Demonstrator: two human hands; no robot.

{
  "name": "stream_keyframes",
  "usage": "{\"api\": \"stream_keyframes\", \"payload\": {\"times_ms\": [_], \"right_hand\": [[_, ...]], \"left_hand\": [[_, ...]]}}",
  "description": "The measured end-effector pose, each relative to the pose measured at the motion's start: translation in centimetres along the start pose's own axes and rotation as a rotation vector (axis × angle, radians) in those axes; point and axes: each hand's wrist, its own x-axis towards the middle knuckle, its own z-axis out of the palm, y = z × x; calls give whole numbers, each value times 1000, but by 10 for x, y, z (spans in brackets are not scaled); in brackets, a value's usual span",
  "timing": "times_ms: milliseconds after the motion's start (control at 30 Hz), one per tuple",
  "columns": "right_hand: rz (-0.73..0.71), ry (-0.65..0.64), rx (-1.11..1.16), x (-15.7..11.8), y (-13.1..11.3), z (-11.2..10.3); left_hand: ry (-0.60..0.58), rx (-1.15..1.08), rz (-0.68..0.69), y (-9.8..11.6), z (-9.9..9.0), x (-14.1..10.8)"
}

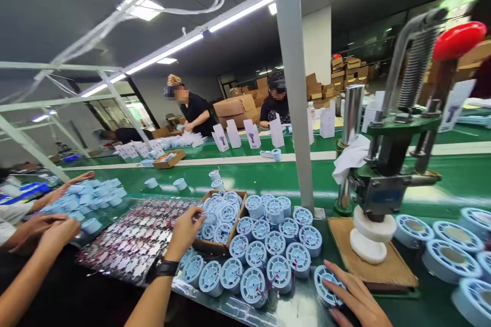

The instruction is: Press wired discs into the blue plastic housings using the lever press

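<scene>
My left hand (187,230), with a black band at the wrist, pinches a pale blue ring (209,218) over the left side of a cardboard box (242,209) full of similar rings. Near the front edge, my right hand (351,294) has its fingers round a round blue housing (326,286) with a slotted top, which rests on the table. Rows of blue housings (274,242), some with red wires, stand between my hands. Right of them is a green hand press (387,184) with a red knob and two white round pads over a brown board (399,273).
Wired circuit boards (134,235) cover a sheet at the left. Another person's hands (57,227) work near a pile of blue parts (92,196). Housings with metal discs (452,260) stand at the right. A grey post (293,87) rises behind. People work across the green conveyor (249,173).
</scene>
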Motion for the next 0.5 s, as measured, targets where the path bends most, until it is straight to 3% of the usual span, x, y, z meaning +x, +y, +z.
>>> {"api": "stream_keyframes", "payload": {"times_ms": [233,400,500], "right_hand": [[171,-135,12,17,-16,-22],[243,-92,7,16,-17,-12],[234,8,7,10,-16,-5]], "left_hand": [[148,-52,-52,39,21,-32],[151,-28,-69,26,36,-32],[100,-28,-22,17,40,-33]]}}
